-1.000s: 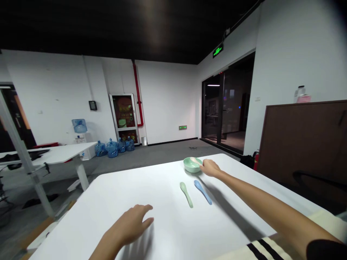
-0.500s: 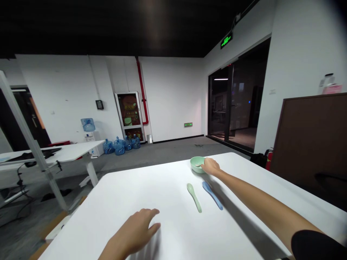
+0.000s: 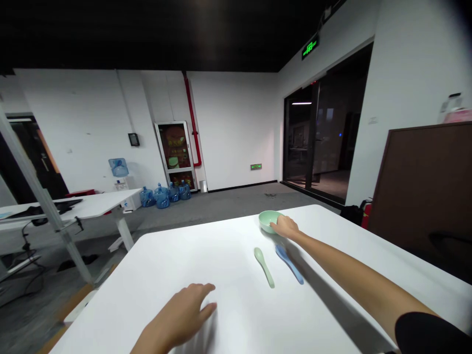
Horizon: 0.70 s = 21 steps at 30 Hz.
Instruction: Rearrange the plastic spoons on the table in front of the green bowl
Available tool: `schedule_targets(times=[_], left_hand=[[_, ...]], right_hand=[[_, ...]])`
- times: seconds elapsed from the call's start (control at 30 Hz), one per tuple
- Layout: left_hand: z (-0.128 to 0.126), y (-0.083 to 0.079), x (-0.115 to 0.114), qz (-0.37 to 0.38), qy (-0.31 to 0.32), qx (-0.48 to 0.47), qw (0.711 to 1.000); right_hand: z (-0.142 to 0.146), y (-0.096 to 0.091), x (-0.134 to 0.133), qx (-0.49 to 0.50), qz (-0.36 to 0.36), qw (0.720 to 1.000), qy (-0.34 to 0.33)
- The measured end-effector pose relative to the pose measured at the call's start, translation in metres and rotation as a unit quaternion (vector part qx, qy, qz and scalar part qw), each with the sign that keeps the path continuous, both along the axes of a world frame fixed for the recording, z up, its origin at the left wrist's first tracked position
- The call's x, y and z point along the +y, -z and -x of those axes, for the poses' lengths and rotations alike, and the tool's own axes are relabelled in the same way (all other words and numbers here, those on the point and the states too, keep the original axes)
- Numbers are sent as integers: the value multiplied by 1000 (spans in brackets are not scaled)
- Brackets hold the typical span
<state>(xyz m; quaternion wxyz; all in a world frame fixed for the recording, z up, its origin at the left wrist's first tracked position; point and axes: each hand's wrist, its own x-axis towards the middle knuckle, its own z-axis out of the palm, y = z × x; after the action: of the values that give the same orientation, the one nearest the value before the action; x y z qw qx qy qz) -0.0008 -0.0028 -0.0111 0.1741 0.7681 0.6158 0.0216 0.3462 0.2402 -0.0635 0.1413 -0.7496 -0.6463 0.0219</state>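
At the table's far edge, my right hand (image 3: 287,226) is at the right side of a light green bowl (image 3: 266,222), with its thumb over the front of the rim. Its fingers look closed, and what lies between them is hidden. Nearer to me, a pale green spoon (image 3: 264,267) and a blue spoon (image 3: 289,264) lie side by side, handles towards me. My left hand (image 3: 184,314) hovers at the front left above the white table (image 3: 236,314), holding nothing, thumb and fingers apart.
Another white table (image 3: 106,199) with a metal post and cables stands to the left. Several blue water bottles (image 3: 161,196) are on the floor by the wall. A brown panel (image 3: 424,196) rises beyond the right side of my table.
A small pale piece seen in the bowl beside my right thumb no longer shows. The right hand has shifted slightly at the bowl. My left hand and both spoons stay put.
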Motion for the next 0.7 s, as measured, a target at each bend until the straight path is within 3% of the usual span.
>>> schedule_targets(times=[0.2, 0.5, 0.7], left_hand=[[2, 1, -2, -8, 5, 6, 1000], [2, -1, -9, -30, 19, 1, 999], [2, -2, -13, -40, 20, 1, 999]], right_hand=[[-8, -10, -27, -1, -20, 1000, -7], [-27, -38, -108, 34, -41, 996, -69], [-28, -33, -147, 60, -45, 988, -136]])
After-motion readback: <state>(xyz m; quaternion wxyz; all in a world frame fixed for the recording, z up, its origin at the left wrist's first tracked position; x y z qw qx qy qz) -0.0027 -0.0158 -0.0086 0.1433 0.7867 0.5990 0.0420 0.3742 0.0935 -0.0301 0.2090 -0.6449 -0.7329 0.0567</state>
